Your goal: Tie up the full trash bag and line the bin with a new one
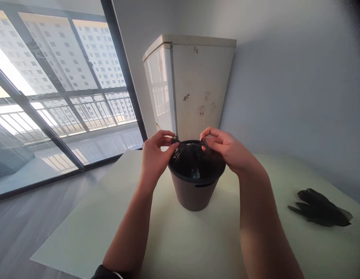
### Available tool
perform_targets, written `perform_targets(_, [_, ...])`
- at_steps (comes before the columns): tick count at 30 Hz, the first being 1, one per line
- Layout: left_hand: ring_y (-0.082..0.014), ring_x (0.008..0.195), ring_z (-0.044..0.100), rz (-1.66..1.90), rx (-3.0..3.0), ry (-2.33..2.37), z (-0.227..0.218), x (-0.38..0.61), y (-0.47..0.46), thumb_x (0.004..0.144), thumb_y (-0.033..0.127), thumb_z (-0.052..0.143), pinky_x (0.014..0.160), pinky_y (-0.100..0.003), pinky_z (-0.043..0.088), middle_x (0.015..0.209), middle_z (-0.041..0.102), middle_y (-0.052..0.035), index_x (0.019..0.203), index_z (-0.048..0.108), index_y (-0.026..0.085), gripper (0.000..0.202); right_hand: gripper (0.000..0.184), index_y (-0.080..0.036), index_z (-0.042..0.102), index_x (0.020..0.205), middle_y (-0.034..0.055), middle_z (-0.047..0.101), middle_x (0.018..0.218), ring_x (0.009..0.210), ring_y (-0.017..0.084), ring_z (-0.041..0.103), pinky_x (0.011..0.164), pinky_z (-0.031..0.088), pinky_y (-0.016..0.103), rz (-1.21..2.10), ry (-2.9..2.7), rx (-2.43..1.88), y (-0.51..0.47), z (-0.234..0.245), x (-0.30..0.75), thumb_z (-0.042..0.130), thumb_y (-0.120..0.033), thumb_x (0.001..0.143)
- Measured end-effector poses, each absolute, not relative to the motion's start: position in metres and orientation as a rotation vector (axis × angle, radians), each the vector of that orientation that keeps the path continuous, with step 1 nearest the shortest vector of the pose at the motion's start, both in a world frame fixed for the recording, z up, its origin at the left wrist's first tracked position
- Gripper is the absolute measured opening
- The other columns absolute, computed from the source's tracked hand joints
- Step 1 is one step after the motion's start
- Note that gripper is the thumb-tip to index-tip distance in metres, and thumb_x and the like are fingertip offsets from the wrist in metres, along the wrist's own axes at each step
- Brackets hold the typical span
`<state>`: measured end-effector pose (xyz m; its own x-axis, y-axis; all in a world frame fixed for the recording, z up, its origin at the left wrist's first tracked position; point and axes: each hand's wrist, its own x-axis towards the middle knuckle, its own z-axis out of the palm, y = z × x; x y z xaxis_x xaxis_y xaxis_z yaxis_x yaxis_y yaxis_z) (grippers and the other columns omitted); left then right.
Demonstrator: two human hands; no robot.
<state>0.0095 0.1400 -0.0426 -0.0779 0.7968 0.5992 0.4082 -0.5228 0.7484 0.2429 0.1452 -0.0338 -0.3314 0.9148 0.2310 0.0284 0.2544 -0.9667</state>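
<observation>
A small dark bin (194, 193) stands on a pale table (180, 240), lined with a black plastic bag (191, 159). My left hand (155, 153) pinches one edge of the bag above the bin's left rim. My right hand (226, 149) pinches the opposite edge above the right rim. Both hands hold the bag's top stretched across the bin's mouth.
A crumpled black bag (321, 207) lies on the table at the right. A worn white fridge (191, 85) stands behind the bin against the grey wall. Large windows (58, 89) with a balcony rail fill the left side. The table's left edge drops to a grey floor.
</observation>
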Motion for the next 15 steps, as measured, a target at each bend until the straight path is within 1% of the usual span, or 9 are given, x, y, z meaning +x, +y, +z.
perform_targets(4, [-0.0200,0.084,0.075,1.549,1.910,1.340,-0.044,0.004,0.145,0.080,0.023,0.078,0.081,-0.035,0.061,0.084,0.076,0.0001,0.098,0.076,0.025,0.018,0.019,-0.026,0.060,0.098,-0.0018,0.060,0.081,0.070,0.014,0.050,0.063,0.034,0.027,1.099,-1.730,-1.049,0.144,-0.032,0.250,0.063,-0.044,0.097])
perform_targets(9, [-0.0207,0.083,0.076,1.529,1.892,1.378,-0.044,0.001,0.147,0.079,0.023,0.077,0.082,-0.036,0.060,0.081,0.076,-0.0001,0.097,0.075,0.024,0.018,0.011,-0.026,0.060,0.098,-0.0022,0.064,0.084,0.071,0.014,0.051,0.066,0.035,0.028,1.016,-1.857,-1.132,0.143,-0.031,0.258,0.059,-0.036,0.098])
perform_targets(15, [-0.0211,0.084,0.075,1.448,1.962,1.462,-0.046,-0.004,0.152,0.079,0.021,0.074,0.085,-0.038,0.058,0.080,0.075,0.0004,0.094,0.075,0.024,0.015,0.015,-0.026,0.058,0.099,-0.0038,0.060,0.081,0.071,0.014,0.049,0.066,0.036,0.028,0.931,-2.093,-1.160,0.140,-0.028,0.269,0.053,-0.040,0.103])
